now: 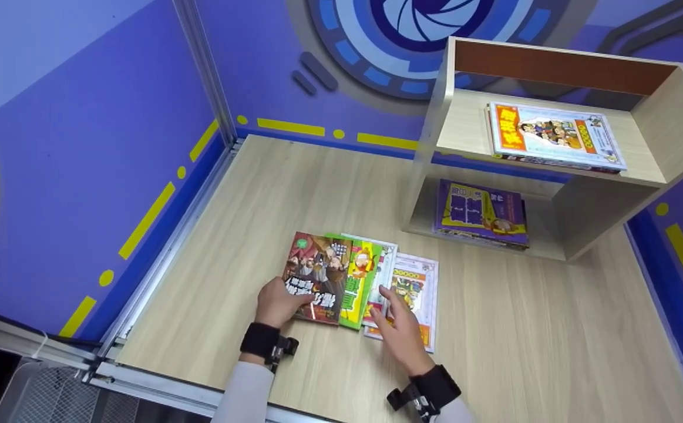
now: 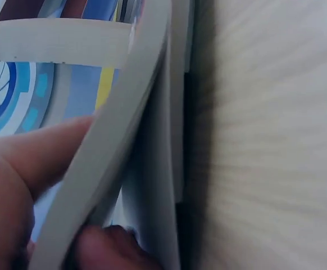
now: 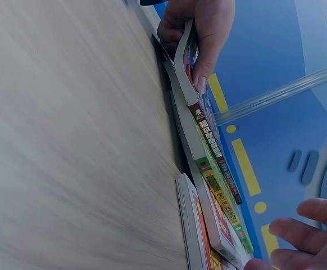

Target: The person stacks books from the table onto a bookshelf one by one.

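Note:
My left hand (image 1: 276, 302) grips the near left edge of a brown comic book (image 1: 323, 264), thumb on the cover and fingers beneath. The left wrist view shows that edge lifted, with a gap under it. Below the brown book lies a green book (image 1: 350, 302), overlapping a white-bordered book (image 1: 389, 252). Another white-bordered book (image 1: 426, 305) is lowest, to the right. My right hand (image 1: 403, 332) is over this lowest book, fingers spread and holding nothing. From the right wrist view, the books' spines (image 3: 211, 180) are fanned like steps; whether the right fingertips touch a book, I cannot tell.
A two-tier wooden shelf (image 1: 602, 217) stands at the back right. White-bordered books (image 1: 558, 135) lie on its upper tier, purple-topped ones (image 1: 482, 211) on the lower. Walls rise behind and left of the wooden table (image 1: 224, 282); a metal rail (image 1: 159, 385) runs along its front.

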A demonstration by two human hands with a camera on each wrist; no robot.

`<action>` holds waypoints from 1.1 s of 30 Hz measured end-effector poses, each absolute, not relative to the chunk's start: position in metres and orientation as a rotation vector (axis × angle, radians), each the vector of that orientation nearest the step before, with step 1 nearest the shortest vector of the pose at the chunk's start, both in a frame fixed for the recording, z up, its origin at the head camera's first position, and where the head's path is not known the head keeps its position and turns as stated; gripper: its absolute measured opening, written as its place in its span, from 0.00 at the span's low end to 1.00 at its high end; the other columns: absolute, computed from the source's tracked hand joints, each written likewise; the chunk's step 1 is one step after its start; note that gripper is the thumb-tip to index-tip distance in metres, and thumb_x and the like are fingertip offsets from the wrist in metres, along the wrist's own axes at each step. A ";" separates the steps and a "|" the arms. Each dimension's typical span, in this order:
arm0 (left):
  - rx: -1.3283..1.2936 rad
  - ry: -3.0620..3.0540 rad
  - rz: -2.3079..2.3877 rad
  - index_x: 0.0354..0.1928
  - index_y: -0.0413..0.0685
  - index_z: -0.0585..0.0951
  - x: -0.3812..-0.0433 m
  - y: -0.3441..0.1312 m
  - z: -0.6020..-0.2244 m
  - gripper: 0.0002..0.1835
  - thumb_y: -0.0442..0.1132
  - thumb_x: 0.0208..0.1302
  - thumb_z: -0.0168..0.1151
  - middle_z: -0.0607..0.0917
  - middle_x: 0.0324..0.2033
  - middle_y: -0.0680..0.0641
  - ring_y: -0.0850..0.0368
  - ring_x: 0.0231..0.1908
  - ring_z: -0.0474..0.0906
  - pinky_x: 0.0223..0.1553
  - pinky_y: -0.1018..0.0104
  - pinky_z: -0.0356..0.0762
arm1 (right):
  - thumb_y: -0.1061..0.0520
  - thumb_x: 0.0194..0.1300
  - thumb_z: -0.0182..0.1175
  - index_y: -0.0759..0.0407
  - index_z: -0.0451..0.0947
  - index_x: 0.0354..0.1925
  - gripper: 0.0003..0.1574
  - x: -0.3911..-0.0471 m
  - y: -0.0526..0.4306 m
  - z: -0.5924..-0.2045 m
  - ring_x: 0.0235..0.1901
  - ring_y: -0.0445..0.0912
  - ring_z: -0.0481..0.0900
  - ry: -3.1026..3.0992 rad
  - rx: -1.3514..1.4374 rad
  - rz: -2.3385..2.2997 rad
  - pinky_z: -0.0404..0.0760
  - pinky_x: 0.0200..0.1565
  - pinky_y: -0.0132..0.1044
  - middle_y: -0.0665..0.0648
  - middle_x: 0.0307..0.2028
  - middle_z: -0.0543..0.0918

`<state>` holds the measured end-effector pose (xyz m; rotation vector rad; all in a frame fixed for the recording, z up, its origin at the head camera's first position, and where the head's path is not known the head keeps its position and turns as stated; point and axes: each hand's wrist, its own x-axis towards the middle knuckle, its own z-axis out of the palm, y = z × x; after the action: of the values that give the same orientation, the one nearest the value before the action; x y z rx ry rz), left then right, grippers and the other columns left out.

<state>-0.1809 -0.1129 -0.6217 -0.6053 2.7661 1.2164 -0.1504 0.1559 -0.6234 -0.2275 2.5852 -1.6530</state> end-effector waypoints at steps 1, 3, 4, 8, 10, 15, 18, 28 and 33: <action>-0.591 2.776 1.218 0.45 0.36 0.76 -0.181 -0.113 -0.621 0.34 0.56 0.43 0.73 0.82 0.38 0.41 0.47 0.40 0.78 0.39 0.56 0.77 | 0.47 0.67 0.56 0.51 0.63 0.67 0.33 -0.150 0.156 -0.623 0.72 0.49 0.57 2.586 -0.228 -1.654 0.67 0.66 0.48 0.53 0.70 0.63; -0.548 2.801 1.239 0.46 0.36 0.76 -0.182 -0.115 -0.622 0.29 0.54 0.51 0.69 0.83 0.40 0.40 0.45 0.43 0.79 0.43 0.53 0.77 | 0.47 0.67 0.56 0.51 0.63 0.67 0.32 -0.151 0.157 -0.623 0.71 0.48 0.58 2.588 -0.226 -1.660 0.67 0.66 0.47 0.50 0.69 0.65; -0.521 2.807 1.260 0.47 0.37 0.76 -0.183 -0.116 -0.622 0.27 0.53 0.55 0.66 0.83 0.41 0.40 0.44 0.44 0.79 0.45 0.52 0.77 | 0.47 0.67 0.56 0.50 0.64 0.67 0.32 -0.152 0.157 -0.623 0.71 0.47 0.59 2.589 -0.225 -1.663 0.67 0.66 0.46 0.49 0.68 0.66; -0.359 2.766 1.434 0.48 0.43 0.75 -0.186 -0.121 -0.629 0.15 0.45 0.65 0.57 0.82 0.42 0.43 0.49 0.46 0.78 0.48 0.54 0.75 | 0.48 0.67 0.56 0.49 0.65 0.65 0.30 -0.155 0.161 -0.621 0.68 0.45 0.64 2.606 -0.225 -1.684 0.68 0.66 0.44 0.50 0.66 0.69; -0.276 2.710 1.532 0.49 0.46 0.75 -0.187 -0.124 -0.632 0.12 0.42 0.66 0.56 0.82 0.41 0.46 0.53 0.45 0.77 0.48 0.57 0.74 | 0.49 0.68 0.56 0.48 0.65 0.65 0.29 -0.158 0.164 -0.620 0.67 0.45 0.66 2.604 -0.218 -1.705 0.68 0.66 0.44 0.52 0.66 0.69; -0.036 2.553 1.703 0.47 0.45 0.75 -0.183 -0.127 -0.634 0.10 0.40 0.67 0.56 0.79 0.38 0.47 0.58 0.40 0.73 0.45 0.66 0.72 | 0.45 0.68 0.54 0.47 0.65 0.65 0.28 -0.169 0.178 -0.614 0.66 0.46 0.67 2.552 -0.109 -1.767 0.70 0.65 0.45 0.53 0.66 0.70; 0.112 2.371 1.811 0.54 0.44 0.73 -0.180 -0.123 -0.629 0.15 0.40 0.68 0.55 0.81 0.44 0.45 0.58 0.43 0.76 0.47 0.67 0.74 | 0.44 0.68 0.53 0.51 0.64 0.65 0.30 -0.178 0.189 -0.609 0.63 0.50 0.71 2.481 -0.010 -1.810 0.75 0.61 0.45 0.56 0.64 0.71; 0.449 2.036 1.700 0.65 0.58 0.67 -0.173 -0.085 -0.608 0.23 0.45 0.68 0.54 0.80 0.53 0.48 0.57 0.46 0.80 0.46 0.63 0.80 | 0.35 0.70 0.43 0.61 0.62 0.65 0.39 -0.195 0.234 -0.580 0.42 0.51 0.83 1.637 0.025 -1.971 0.83 0.45 0.48 0.60 0.51 0.79; 0.585 2.043 1.537 0.60 0.60 0.72 -0.177 -0.067 -0.601 0.21 0.49 0.66 0.56 0.83 0.46 0.51 0.57 0.42 0.82 0.43 0.64 0.82 | 0.49 0.75 0.41 0.68 0.66 0.61 0.28 -0.196 0.247 -0.579 0.37 0.46 0.85 1.536 -0.228 -1.849 0.84 0.41 0.38 0.58 0.41 0.85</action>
<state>-0.1766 -0.0669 -0.6013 0.5851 2.0434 1.5374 -0.1956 0.2471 -0.5794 -0.2280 1.5356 -1.8489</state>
